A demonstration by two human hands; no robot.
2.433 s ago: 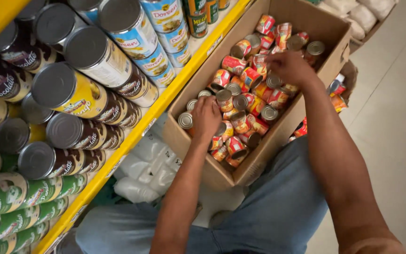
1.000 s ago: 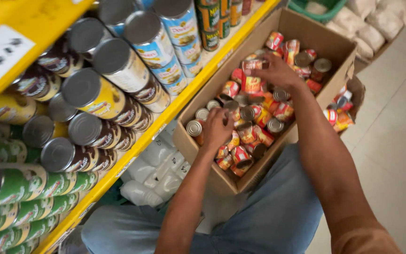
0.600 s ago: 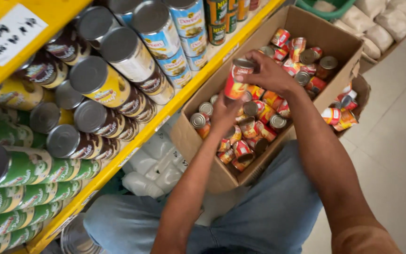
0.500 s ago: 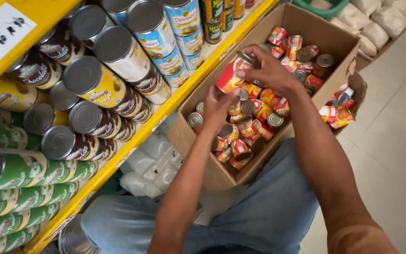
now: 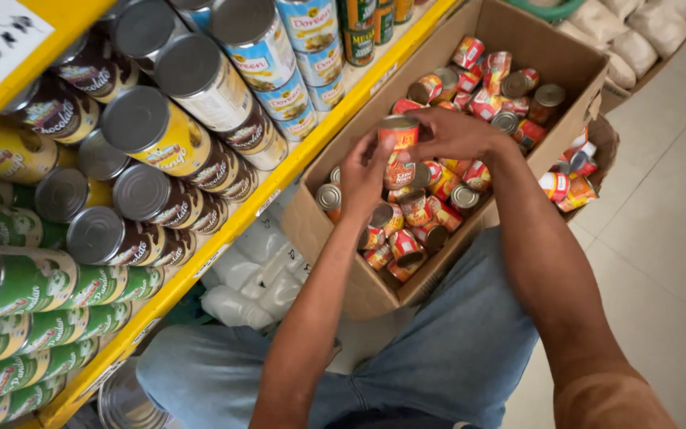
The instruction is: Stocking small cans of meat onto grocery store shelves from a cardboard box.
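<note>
Item: small red can (image 5: 398, 133), centre frame, now lifted above the cardboard box (image 5: 518, 32). Your left hand (image 5: 363, 179) and right hand (image 5: 450, 131) both closed around it; a second earlier they rummaged among the cans.

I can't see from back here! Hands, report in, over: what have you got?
Left hand and right hand both grip a stack of small red-and-orange tin cans. Held above open brown cardboard box of matching cans. Nothing in the way.
</note>
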